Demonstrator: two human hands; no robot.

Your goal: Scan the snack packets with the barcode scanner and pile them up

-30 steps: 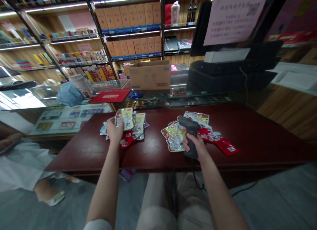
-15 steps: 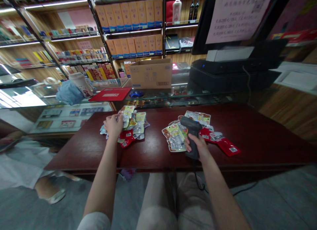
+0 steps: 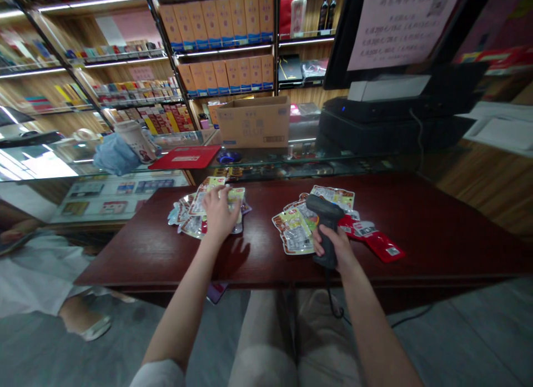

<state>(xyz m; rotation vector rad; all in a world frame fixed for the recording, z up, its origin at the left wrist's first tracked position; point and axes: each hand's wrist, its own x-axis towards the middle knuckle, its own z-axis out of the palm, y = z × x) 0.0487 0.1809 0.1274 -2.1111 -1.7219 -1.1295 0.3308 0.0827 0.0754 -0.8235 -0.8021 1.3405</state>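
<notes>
My left hand is over the left pile of snack packets, fingers spread and bent a little. Whether its fingertips touch the top packets cannot be made out. My right hand is wrapped round the handle of a black barcode scanner, whose head points left. Beneath and behind the scanner lies a second group of yellow and silver snack packets, partly covered by it. A long red packet rests at the right of this group. The scanner's cord hangs over the front edge of the table.
The dark red table has a glass counter behind it, bearing a cardboard box, a red folder and a cup. A monitor stands at the right. Another person sits at the left.
My left hand has moved right across the left pile, and its fingers have spread. Packets there lie differently, with the red one now mostly covered. My right hand and the scanner have barely shifted.
</notes>
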